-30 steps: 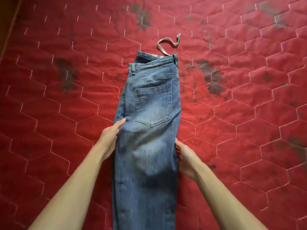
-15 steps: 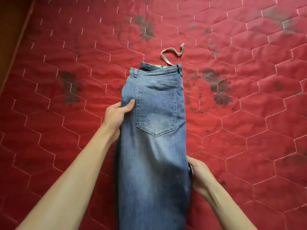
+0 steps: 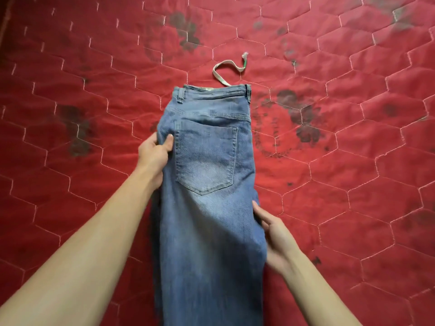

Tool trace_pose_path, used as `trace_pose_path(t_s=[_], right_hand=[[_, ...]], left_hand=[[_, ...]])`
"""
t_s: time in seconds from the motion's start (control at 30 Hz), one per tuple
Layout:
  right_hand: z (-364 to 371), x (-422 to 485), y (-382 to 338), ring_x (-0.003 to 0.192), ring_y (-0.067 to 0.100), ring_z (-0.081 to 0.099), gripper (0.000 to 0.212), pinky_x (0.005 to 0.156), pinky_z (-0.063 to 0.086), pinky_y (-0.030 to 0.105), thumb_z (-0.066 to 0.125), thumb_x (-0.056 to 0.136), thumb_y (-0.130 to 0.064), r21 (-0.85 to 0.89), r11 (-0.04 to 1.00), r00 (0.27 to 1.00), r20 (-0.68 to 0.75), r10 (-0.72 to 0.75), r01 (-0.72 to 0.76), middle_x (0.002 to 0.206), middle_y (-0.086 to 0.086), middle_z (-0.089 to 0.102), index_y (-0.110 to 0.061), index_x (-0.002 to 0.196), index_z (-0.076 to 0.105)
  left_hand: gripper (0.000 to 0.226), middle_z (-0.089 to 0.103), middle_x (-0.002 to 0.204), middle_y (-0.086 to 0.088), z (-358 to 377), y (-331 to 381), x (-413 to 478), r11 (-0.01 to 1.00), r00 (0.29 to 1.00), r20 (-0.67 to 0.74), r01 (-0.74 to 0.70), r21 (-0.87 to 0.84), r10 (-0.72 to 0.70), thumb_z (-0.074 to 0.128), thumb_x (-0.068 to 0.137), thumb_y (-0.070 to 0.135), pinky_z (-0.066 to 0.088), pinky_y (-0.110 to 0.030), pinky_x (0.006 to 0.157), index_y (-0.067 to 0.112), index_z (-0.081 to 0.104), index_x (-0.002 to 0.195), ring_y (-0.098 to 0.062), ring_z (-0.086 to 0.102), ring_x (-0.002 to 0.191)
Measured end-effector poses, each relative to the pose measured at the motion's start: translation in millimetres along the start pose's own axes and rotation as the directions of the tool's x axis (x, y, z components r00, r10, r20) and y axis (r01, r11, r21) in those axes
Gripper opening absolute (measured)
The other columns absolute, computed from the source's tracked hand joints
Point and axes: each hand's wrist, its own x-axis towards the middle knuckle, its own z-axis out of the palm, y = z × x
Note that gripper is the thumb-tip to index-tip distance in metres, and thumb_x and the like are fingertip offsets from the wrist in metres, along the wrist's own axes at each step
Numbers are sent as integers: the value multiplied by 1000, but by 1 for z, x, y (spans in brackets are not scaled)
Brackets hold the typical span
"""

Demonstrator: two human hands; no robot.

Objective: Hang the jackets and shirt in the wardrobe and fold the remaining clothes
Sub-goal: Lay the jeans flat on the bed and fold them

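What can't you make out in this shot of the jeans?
Head view, bottom edge: lower legs of the blue denim jeans cut off.
Head view: fingertips of the right hand hidden under the denim, grip unclear.
Head view: fingers of the left hand hidden behind the fold it pinches.
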Motion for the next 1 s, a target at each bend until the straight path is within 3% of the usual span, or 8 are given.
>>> trace_pose_path(t_s=[0.17,0.33,0.43,0.57,0.7,0.8,0.87,1.0], right_hand=[[8,8,4,93,29,72,42,87,58,42,61,84,-12,150,983,994,-20,-108,110,108,17,72,-2,125,62],[9,9,4,104,30,69,41,99,52,42,54,95,-37,141,989,999,17,-38,35,114,16,72,-6,116,71],[4,5,9,102,25,71,31,85,60,37,55,93,-24,159,976,989,-11,-147,147,115,14,72,-10,118,69],[-9,-1,26,118,25,64,32,106,47,41,56,93,-15,199,922,942,-112,-316,333,125,14,68,-8,123,65],[-20,6,34,84,10,74,28,66,58,20,53,99,-9,-23,888,802,-418,-426,459,110,13,74,-8,125,64],[-29,4,23,76,2,68,21,62,54,17,48,103,-10,-445,693,469,-518,-716,566,108,17,72,-16,114,64],[-25,-3,14,93,5,66,20,80,54,26,52,102,-12,-694,458,303,-345,-889,556,111,3,70,-22,114,64],[-7,10,7,113,11,54,28,100,40,26,59,97,-23,-940,-31,369,163,-915,338,120,-6,61,-19,124,63]], left_hand=[[9,68,93,-1,-8,-13,24,958,998,-16,-58,280,65,60,98,12,49,-25,76,18,66,100,-13,60,83],[10,62,94,-5,-1,-34,29,882,985,-93,-88,462,147,64,95,16,40,-23,72,14,61,103,-15,54,85],[9,62,91,-1,-1,-36,29,874,988,-81,-74,480,129,64,94,15,41,-24,75,15,59,101,-16,55,85],[9,64,91,-1,1,-34,32,850,989,-85,-62,524,125,65,93,18,46,-32,80,18,58,98,-21,59,87],[17,66,112,-13,4,-29,26,779,984,-111,-42,625,142,60,96,22,42,-36,85,13,56,109,-32,61,105],[46,53,135,-22,20,-24,5,732,954,-110,-138,667,280,49,101,23,36,-36,100,6,37,143,-38,51,123],[62,36,149,-23,29,-26,-4,534,840,-16,-330,779,543,48,100,30,30,-40,113,9,23,154,-35,41,134],[60,17,164,-14,43,-39,3,71,734,414,-530,845,539,39,101,44,11,-52,121,21,27,156,-31,15,151]])
